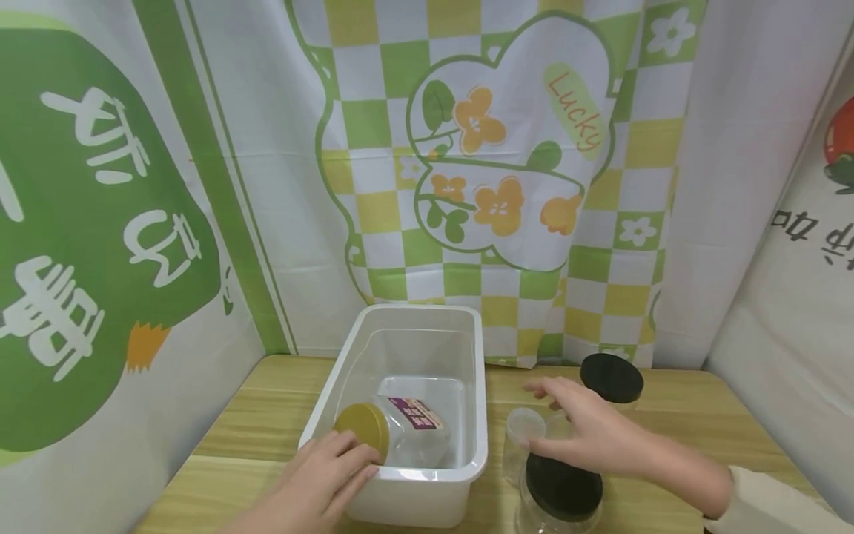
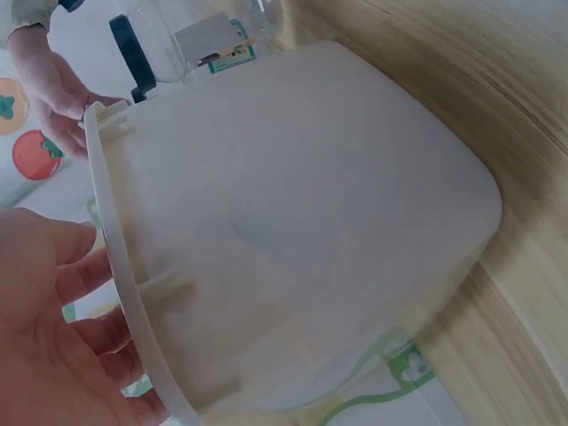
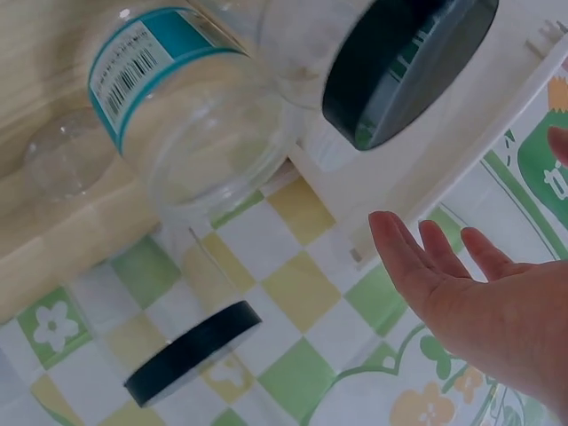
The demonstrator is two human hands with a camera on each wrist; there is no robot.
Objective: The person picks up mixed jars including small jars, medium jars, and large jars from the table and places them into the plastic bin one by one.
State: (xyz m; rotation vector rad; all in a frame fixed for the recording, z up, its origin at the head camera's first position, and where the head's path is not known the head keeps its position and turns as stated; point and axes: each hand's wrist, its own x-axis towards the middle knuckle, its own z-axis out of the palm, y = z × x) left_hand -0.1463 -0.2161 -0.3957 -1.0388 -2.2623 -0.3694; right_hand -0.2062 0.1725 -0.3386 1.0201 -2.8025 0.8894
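A clear plastic jar with a golden-yellow lid (image 1: 363, 430) and a purple label (image 1: 415, 413) lies on its side inside the white bin (image 1: 482, 371). My left hand (image 1: 327, 475) reaches over the bin's near left rim, its fingertips at the yellow lid; in the left wrist view the fingers (image 2: 102, 328) are loosely bent behind the rim. My right hand (image 1: 590, 430) hovers over several clear jars with thumb and fingers spread, holding nothing. Below it stand a black-lidded jar (image 1: 563, 486) and a jar without a black lid (image 1: 523, 430), whose teal label (image 3: 142, 75) shows a barcode.
Another black-lidded jar (image 1: 611, 380) stands farther back on the right. The wooden table (image 1: 227, 445) ends at a checked green and yellow curtain (image 1: 414, 282). Printed cloth hangs along the left and right sides.
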